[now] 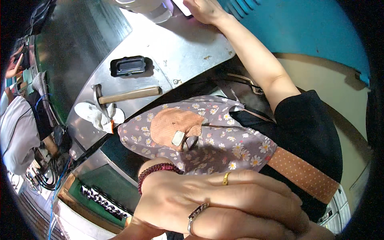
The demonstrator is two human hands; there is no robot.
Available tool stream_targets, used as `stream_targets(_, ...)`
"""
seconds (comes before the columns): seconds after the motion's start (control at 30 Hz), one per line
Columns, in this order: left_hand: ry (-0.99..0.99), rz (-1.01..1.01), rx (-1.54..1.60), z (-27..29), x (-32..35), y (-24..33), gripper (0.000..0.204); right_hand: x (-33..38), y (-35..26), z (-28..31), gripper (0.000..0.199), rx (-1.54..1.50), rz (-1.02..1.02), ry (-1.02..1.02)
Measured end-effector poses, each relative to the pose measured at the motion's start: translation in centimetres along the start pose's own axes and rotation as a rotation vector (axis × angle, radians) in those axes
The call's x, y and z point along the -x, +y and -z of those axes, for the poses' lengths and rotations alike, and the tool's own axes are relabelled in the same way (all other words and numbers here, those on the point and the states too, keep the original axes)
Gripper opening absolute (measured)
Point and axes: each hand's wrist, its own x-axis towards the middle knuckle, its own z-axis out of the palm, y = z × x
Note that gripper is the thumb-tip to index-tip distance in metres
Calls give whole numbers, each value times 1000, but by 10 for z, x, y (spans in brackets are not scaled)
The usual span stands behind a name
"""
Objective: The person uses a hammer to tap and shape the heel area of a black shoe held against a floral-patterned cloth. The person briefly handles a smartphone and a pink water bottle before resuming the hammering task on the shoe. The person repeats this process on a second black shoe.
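Note:
My left hand (pixel 220 208) fills the lower part of the view, very near. Its fingers are bent and pressed together, with two rings on them and a dark red bead bracelet (pixel 158 170) at the wrist. Whatever lies beneath its fingertips is hidden. My right arm stretches to the top edge, where my right hand (pixel 206 11) closes on the edge of a white flat thing with a dark rim (pixel 182 7). The frame cuts both off. Beside that hand stands a whitish, partly clear round container (pixel 150 9). My floral apron (pixel 240 150) covers my lap.
On the metal table (pixel 176 48) lie a black rectangular plastic part (pixel 129 65), a wooden-handled hammer (pixel 130 95) and a white glove (pixel 94 116). A blue plastic surface (pixel 296 32) stands at upper right. At far left, another person's hand (pixel 16 62) shows near cables.

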Motion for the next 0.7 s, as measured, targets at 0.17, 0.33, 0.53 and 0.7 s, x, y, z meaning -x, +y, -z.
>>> stream_targets(0.17, 26, 27, -4, 1, 2, 8, 96, -2, -5, -3, 71, 106, -38, -116)
stream_targets(0.33, 37, 47, -19, 0, 2, 13, 97, -3, -9, -3, 61, 49, -51, -22)
stream_targets(0.53, 61, 51, -4, -1, 0, 9, 97, 6, -4, 1, 50, -71, -157, 234)
stream_targets(0.7, 90, 28, -8, -4, -2, 3, 98, 8, -4, -5, 41, -461, -442, 419)
